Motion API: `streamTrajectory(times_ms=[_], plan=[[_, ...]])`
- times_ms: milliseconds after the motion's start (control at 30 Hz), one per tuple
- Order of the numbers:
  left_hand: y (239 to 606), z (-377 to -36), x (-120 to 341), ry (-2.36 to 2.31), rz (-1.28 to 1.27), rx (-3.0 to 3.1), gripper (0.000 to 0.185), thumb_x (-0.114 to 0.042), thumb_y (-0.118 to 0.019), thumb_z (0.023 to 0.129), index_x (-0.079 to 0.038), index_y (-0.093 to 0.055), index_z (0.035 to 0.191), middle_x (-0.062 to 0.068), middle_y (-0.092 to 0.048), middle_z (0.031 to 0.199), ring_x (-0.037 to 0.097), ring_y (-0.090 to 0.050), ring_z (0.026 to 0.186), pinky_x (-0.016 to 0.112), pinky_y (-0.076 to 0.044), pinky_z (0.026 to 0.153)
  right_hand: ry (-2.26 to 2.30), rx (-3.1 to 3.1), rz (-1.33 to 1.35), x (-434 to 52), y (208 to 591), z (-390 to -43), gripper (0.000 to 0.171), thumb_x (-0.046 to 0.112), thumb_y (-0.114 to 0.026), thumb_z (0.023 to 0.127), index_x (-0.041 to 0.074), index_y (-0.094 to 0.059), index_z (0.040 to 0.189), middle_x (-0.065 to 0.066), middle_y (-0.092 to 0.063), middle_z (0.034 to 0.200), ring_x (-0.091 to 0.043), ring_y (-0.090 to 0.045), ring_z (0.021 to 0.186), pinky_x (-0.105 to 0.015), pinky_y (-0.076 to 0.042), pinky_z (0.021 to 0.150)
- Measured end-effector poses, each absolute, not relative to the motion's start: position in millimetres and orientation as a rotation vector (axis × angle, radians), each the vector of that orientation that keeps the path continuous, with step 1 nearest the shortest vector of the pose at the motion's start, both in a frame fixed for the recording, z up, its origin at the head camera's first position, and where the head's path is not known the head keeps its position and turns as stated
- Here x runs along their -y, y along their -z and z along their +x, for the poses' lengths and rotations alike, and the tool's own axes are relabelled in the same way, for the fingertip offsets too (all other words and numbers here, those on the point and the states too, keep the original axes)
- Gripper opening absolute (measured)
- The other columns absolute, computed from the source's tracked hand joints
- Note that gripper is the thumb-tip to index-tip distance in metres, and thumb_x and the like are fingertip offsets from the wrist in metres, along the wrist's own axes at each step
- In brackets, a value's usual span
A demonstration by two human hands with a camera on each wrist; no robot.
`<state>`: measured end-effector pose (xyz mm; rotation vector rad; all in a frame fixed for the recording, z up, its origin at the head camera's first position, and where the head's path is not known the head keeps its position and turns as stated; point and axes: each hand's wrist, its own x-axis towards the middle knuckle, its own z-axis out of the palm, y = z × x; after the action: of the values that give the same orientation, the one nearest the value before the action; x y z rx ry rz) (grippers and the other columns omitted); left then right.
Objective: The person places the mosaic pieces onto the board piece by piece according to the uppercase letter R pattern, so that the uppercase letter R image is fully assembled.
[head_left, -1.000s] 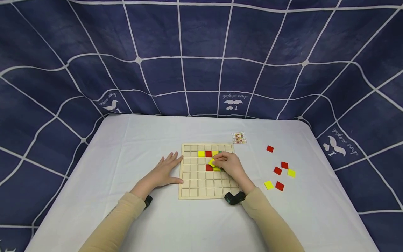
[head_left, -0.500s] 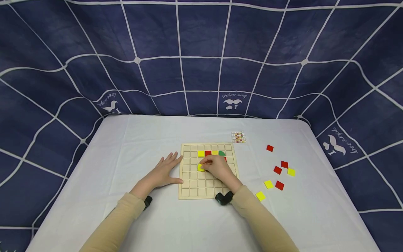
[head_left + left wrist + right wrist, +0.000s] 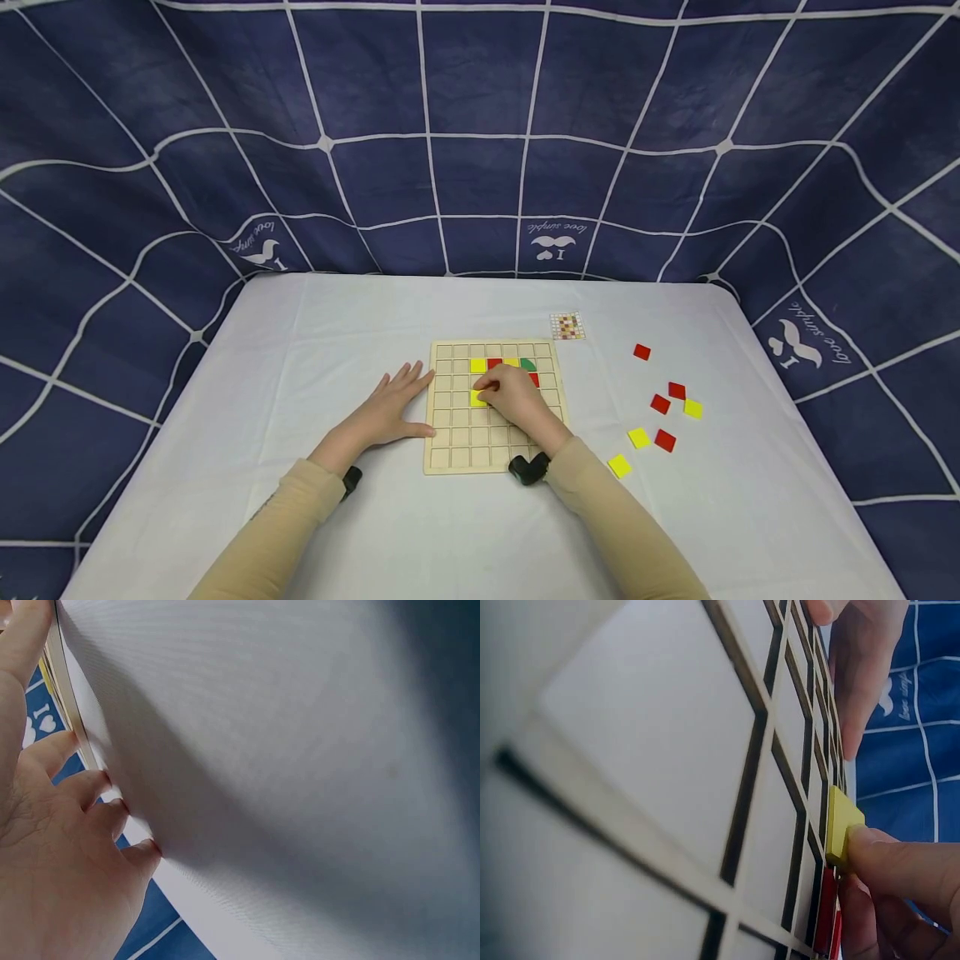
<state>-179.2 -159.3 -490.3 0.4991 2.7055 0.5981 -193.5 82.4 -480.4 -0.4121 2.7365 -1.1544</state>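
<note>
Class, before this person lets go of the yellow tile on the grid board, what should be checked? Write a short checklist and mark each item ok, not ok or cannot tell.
1. Right hand has the yellow tile under control: ok, fingertips pinch its edge.
2. Tile lies flat in its cell: not ok, in the right wrist view it stands tilted, one edge up.
3. Wooden grid board is steadied: ok, the left hand lies flat on the table with fingertips at the board's left edge.
4. Cell matches the pattern card: cannot tell, the card is too small to read.
5. Spare tiles are within reach: ok, loose red and yellow tiles lie right of the board.
</note>
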Motion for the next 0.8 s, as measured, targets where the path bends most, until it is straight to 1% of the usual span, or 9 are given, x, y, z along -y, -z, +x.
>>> streamTrajectory(times_ms=[267, 433, 533, 667, 733, 800], plan=[[491, -179, 159, -0.603, 0.5, -2.716, 0.105, -0.056, -0.078, 0.075, -0.013, -0.028, 0.156, 0.016, -0.015, 0.165, 0.036, -0.008, 0.153, 0.056, -0.007, 0.124, 1.107, -2.775, -0.427, -82, 482, -194, 0.007, 0.004, -0.075, 0.085, 0.009, -0.078, 0.09, -0.003, -0.066, 0.09, -0.012, -0.056, 0.078, -0.022, -0.049, 0.069], [492, -179, 160, -0.605, 0.498, -2.719, 0.105, -0.056, -0.078, 0.074, -0.013, -0.029, 0.156, 0.016, -0.015, 0.165, 0.036, -0.008, 0.153, 0.057, -0.007, 0.124, 1.137, -2.753, -0.379, -89, 477, -196, 0.009, 0.012, -0.075, 0.087, 0.011, -0.077, 0.096, -0.001, -0.066, 0.093, -0.012, -0.058, 0.081, -0.024, -0.051, 0.074], [492, -179, 160, -0.607, 0.498, -2.721, 0.105, -0.056, -0.078, 0.074, -0.012, -0.029, 0.156, 0.016, -0.015, 0.165, 0.036, -0.008, 0.153, 0.057, -0.007, 0.124, 1.208, -2.739, -0.284, -102, 470, -201, 0.012, 0.015, -0.074, 0.089, 0.013, -0.077, 0.099, -0.002, -0.069, 0.1, -0.015, -0.062, 0.086, -0.029, -0.054, 0.078], [491, -180, 160, -0.609, 0.5, -2.723, 0.105, -0.055, -0.079, 0.074, -0.012, -0.029, 0.156, 0.016, -0.015, 0.165, 0.036, -0.008, 0.153, 0.057, -0.006, 0.124, 1.32, -2.733, -0.13, -132, 461, -214, 0.018, 0.017, -0.071, 0.091, 0.012, -0.075, 0.108, -0.007, -0.071, 0.111, -0.022, -0.066, 0.099, -0.037, -0.056, 0.085], [491, -181, 161, -0.609, 0.497, -2.722, 0.105, -0.055, -0.079, 0.074, -0.012, -0.029, 0.156, 0.016, -0.015, 0.165, 0.036, -0.008, 0.153, 0.057, -0.006, 0.124, 1.351, -2.753, -0.059, -150, 459, -222, 0.02, 0.017, -0.069, 0.092, 0.01, -0.074, 0.11, -0.009, -0.071, 0.112, -0.026, -0.066, 0.102, -0.039, -0.056, 0.085], [491, -181, 161, -0.608, 0.496, -2.722, 0.105, -0.054, -0.079, 0.074, -0.012, -0.029, 0.156, 0.016, -0.015, 0.165, 0.036, -0.008, 0.153, 0.057, -0.006, 0.124, 1.358, -2.786, -0.001, -170, 459, -230, 0.022, 0.017, -0.068, 0.093, 0.008, -0.073, 0.112, -0.012, -0.071, 0.113, -0.028, -0.065, 0.104, -0.038, -0.056, 0.085]])
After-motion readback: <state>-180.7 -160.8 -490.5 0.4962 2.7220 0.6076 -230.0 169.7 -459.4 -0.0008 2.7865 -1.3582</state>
